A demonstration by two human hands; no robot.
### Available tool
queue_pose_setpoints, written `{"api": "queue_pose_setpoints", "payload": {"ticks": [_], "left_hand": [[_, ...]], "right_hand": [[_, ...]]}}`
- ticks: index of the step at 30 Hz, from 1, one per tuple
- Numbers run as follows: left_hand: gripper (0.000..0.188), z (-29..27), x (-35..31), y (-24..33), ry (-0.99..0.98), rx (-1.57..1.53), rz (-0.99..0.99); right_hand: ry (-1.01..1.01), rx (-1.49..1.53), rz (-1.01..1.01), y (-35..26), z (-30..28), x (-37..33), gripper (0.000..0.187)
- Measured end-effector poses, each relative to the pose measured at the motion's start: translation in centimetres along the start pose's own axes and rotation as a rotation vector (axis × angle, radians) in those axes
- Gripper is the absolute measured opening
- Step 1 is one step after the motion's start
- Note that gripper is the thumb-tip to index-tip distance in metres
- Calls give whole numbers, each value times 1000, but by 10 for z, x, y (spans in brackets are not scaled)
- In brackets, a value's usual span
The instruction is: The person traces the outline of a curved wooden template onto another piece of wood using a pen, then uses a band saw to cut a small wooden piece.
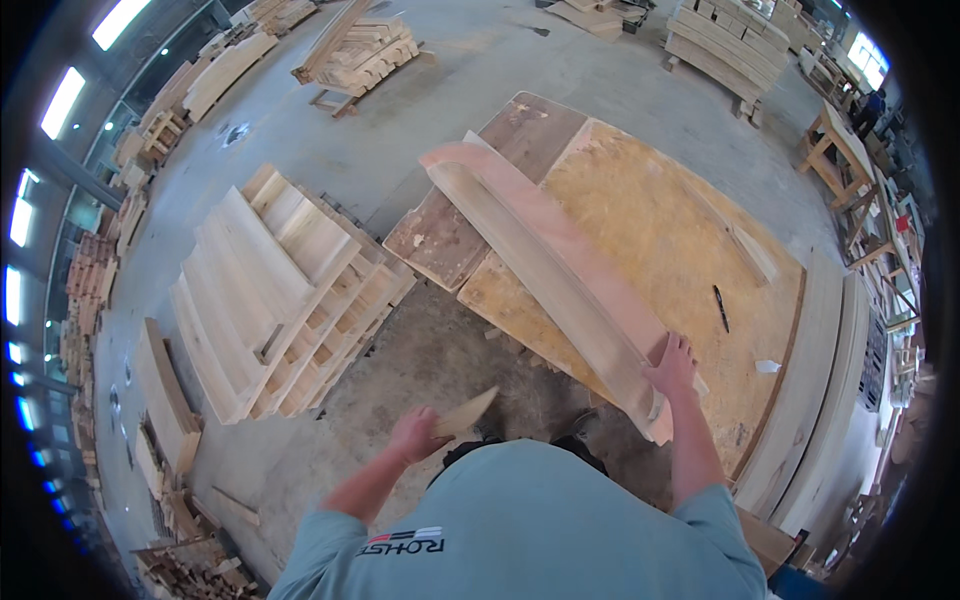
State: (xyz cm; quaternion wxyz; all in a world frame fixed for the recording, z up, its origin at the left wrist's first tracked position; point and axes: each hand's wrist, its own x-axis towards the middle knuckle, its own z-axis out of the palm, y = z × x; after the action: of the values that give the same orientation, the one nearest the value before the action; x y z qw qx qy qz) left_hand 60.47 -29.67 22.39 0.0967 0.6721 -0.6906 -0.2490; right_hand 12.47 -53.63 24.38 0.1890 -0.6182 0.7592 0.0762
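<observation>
My left hand (413,436) is closed round a short, pale strip of wood (468,411), held low in front of my body, off the table's near edge. A pale wooden plank (535,280) lies slantwise across the worktable. Along its far side runs a pinkish, curved flat board (560,235) with a rounded far end. At the near end of these two my right hand (673,366) grips the pinkish board, thumb toward the plank and fingers bent over the board. The undersides of the fingers are hidden.
The worktable (640,190) carries a black pen (721,308), thin wood strips (755,255) and a white scrap (768,366). Left of it stands a stack of pale planks (250,270). Long boards (800,390) lie along its right side. More timber stacks (365,55) stand beyond.
</observation>
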Motion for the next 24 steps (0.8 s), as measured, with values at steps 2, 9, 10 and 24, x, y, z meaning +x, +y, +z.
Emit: {"api": "queue_pose_setpoints", "payload": {"ticks": [2, 9, 10, 24], "left_hand": [[52, -5, -8, -25, 103, -15, -88], [55, -14, 43, -52, 131, -298, -443], [57, -19, 62, -52, 105, -357, -488], [39, -156, 216, -160, 592, -403, -505]], "right_hand": [[-7, -57, 39, -24, -8, 5, 110], [39, -120, -140, -165, -29, 63, 114], [57, -118, -168, -185, -33, 75, 114], [-37, -6, -209, -263, -23, 140, 112]]}}
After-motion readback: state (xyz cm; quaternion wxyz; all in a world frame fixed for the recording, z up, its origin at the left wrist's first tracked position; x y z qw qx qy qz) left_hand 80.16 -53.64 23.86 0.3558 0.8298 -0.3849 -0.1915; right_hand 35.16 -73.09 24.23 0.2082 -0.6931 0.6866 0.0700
